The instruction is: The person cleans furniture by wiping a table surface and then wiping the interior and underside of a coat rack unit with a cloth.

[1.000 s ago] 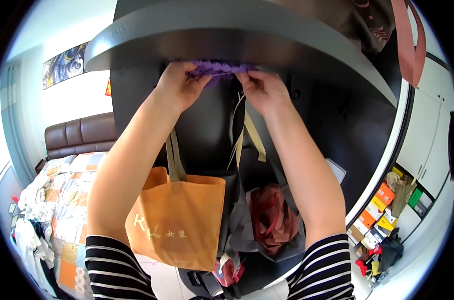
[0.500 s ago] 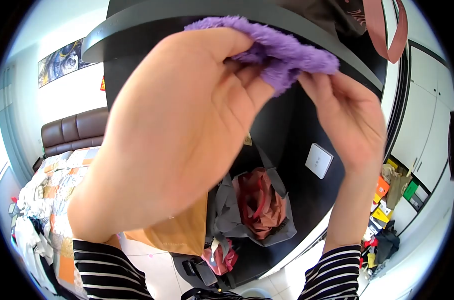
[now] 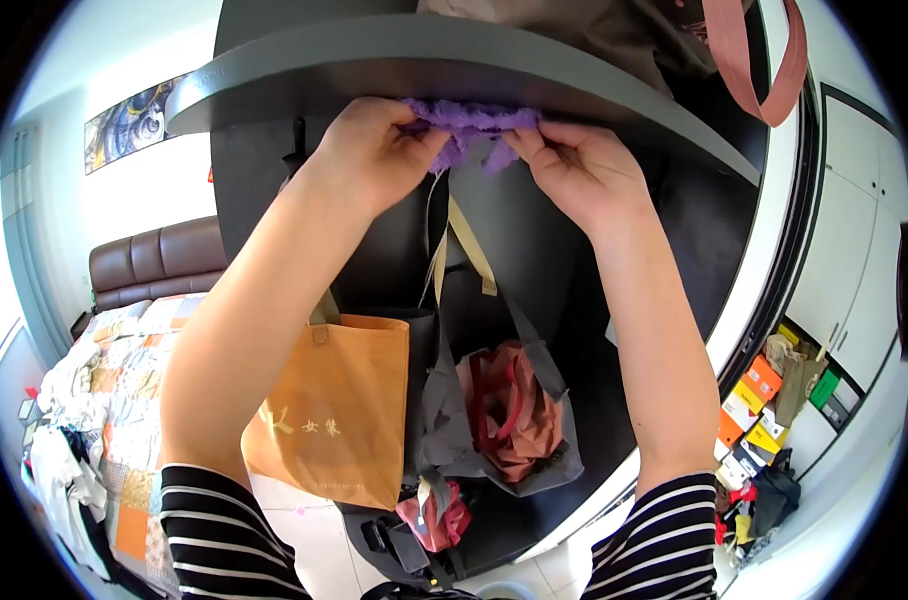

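A fluffy purple cloth [image 3: 474,118] is stretched between my two hands just under the front edge of the dark curved shelf [image 3: 454,50]. My left hand [image 3: 374,150] pinches its left end between thumb and fingers. At the right end, my right hand [image 3: 589,175] grips the cloth with bent fingers. Whether the cloth touches the shelf's underside, I cannot tell. Below the cloth hang a beige strap [image 3: 471,247] and thin white cords.
An orange paper-like bag [image 3: 339,410] and a grey bag [image 3: 549,470] holding a crumpled reddish-brown bag [image 3: 519,410] hang below. Dark bags with a pink strap [image 3: 782,80] sit on the shelf. A bed [image 3: 124,340] is left; boxes [image 3: 754,410] are piled right.
Both hands have moved farther from the camera, toward the shelf, taking the purple cloth with them. The cloth now lies level and stretched, and the orange bag shows more fully.
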Tool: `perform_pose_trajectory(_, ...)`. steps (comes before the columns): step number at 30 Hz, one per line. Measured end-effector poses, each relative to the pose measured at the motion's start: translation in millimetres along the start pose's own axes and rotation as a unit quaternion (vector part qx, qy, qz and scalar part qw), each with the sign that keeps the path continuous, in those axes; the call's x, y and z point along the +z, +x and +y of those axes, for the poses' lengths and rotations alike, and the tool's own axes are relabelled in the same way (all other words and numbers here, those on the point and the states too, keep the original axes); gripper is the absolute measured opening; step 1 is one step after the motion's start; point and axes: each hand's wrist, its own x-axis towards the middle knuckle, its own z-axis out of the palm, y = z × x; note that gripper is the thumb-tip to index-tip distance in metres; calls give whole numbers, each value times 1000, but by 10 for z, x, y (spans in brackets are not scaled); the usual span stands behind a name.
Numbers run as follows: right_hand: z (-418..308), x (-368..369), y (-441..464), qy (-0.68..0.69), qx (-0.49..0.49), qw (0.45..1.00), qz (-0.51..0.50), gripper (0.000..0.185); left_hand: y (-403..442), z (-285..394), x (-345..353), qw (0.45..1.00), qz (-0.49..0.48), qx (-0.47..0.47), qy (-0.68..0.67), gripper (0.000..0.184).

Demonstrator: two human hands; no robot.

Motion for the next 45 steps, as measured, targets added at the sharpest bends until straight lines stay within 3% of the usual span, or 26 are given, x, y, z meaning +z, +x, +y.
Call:
perform_pose_trajectory(2,-3,28,-131,-12,-25,1000,5,25,-44,-58,-39,999,-25,20,-18,24)
perform_pose_trajectory(5,-185,30,-582,-39,-13,994,-100,26,-489,-93,188,994,-105,23,-3,22)
perform_pose_trajectory(6,-281,67,-760,62,55,988,-129,27,-694,-82,296,990,-138,17,-1,24)
perform_pose_trajectory(7,-317,52,-923,74,50,978,-187,35,-842,-65,377,985,-171,12,0,26)
perform_pose_trajectory(8,-379,77,-1032,120,95,968,-201,33,-902,-41,402,978,-208,-3,-15,26)
perform_pose_trajectory(10,-409,146,-1163,86,58,979,-177,33,-967,-13,419,958,-281,-32,-48,26)
perform_pose_trajectory(13,-417,61,-980,103,73,978,-168,34,-857,-5,425,979,-202,-27,-4,26)
perform_pose_trajectory(16,-350,-25,-643,27,46,991,-122,22,-576,-101,340,993,-115,13,-7,20)
perform_pose_trajectory(19,-193,-151,-152,25,8,999,-20,21,-175,-123,129,999,-33,17,-20,17)
perform_pose_trajectory(24,120,-386,595,7,-60,998,23,23,543,-64,-392,998,49,41,-24,17)
perform_pose_trajectory(28,286,-394,989,75,-75,992,71,21,773,-48,-498,993,94,55,-50,19)
perform_pose_trajectory(33,369,-509,1362,95,-71,986,115,28,827,-113,-528,992,98,79,19,23)
perform_pose_trajectory(35,295,-492,1338,74,-55,988,125,19,803,-139,-432,992,110,55,-3,22)
perform_pose_trajectory(37,180,-375,1097,26,-58,989,134,15,633,-206,-304,997,67,44,-10,18)
perform_pose_trajectory(42,-278,-338,308,-8,-35,998,43,17,-32,-474,264,998,-45,40,0,18)
perform_pose_trajectory(45,-440,-180,-211,-48,-51,997,18,19,-327,-541,561,999,-45,21,-19,18)
